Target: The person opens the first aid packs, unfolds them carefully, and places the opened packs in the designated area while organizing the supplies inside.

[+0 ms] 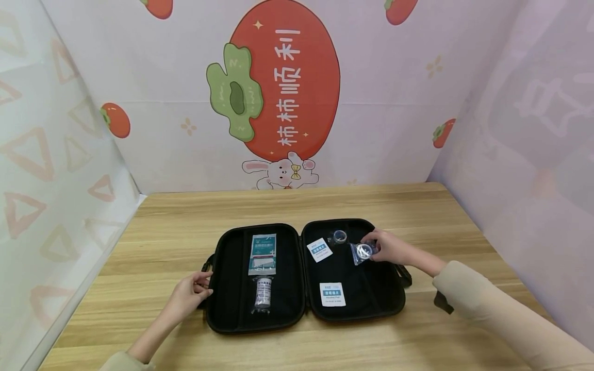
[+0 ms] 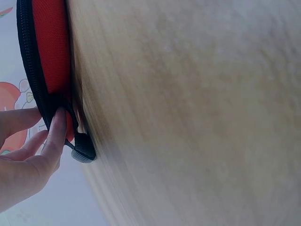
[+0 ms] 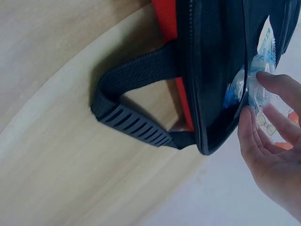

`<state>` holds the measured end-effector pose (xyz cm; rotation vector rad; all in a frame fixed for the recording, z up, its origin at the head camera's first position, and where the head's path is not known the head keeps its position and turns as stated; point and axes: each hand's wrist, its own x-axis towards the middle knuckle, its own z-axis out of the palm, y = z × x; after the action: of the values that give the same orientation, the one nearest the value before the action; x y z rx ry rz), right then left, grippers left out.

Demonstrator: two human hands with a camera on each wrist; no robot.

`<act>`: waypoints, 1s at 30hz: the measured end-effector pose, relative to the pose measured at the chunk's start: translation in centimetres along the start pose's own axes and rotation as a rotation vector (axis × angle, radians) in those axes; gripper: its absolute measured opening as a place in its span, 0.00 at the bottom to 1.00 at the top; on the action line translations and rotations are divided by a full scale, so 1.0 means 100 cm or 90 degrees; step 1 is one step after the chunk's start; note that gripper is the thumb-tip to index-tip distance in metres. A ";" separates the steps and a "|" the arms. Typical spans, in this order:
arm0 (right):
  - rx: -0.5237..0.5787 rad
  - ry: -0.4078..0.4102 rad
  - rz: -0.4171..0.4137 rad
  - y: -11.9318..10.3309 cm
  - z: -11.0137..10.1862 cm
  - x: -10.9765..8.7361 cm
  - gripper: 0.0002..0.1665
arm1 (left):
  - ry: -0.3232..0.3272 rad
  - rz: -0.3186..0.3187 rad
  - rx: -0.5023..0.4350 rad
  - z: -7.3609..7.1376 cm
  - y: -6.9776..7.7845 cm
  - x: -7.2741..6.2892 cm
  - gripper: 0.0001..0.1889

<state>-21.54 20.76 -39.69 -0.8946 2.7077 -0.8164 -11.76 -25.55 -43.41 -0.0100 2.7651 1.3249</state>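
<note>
An open zip case [image 1: 223, 278], black inside and red outside, lies spread flat on the wooden table. In its right half, my right hand [image 1: 392, 248] pinches a clear-wrapped roll of tape [image 1: 364, 252] near the right rim. The right wrist view shows the crinkled wrapper [image 3: 258, 92] between thumb and fingers. Left of it lies a second wrapped tape roll [image 1: 340, 236], beside a white alcohol pad packet [image 1: 320, 250]; another alcohol pad packet [image 1: 332, 294] lies lower down. My left hand [image 1: 187, 294] holds the case's left rim between thumb and fingers.
The case's left half holds a teal-and-white packet [image 1: 263, 252] and a wrapped white cylindrical roll [image 1: 263, 292]. A black carrying handle [image 3: 134, 122] sticks out from the right side. Printed cloth walls [image 1: 380, 134] stand behind and beside the table [image 1: 325, 203].
</note>
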 end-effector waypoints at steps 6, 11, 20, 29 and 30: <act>-0.014 0.007 0.027 0.006 -0.005 -0.003 0.19 | -0.002 0.002 0.003 0.000 0.000 0.000 0.20; -0.042 0.009 0.047 0.010 -0.007 -0.001 0.20 | -0.005 0.007 0.005 0.000 0.000 0.001 0.20; -0.088 0.015 0.030 0.013 0.000 0.003 0.19 | -0.001 0.003 0.005 0.000 0.000 0.001 0.20; -0.095 0.010 0.000 0.016 0.010 0.010 0.19 | 0.001 0.003 0.010 0.000 0.000 0.000 0.20; -0.090 0.010 0.001 0.016 0.011 0.010 0.18 | 0.002 0.001 0.010 0.000 0.000 0.000 0.20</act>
<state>-22.81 20.74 -41.44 -0.9183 2.8079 -0.6404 -11.78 -25.52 -43.44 -0.0076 2.7779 1.3052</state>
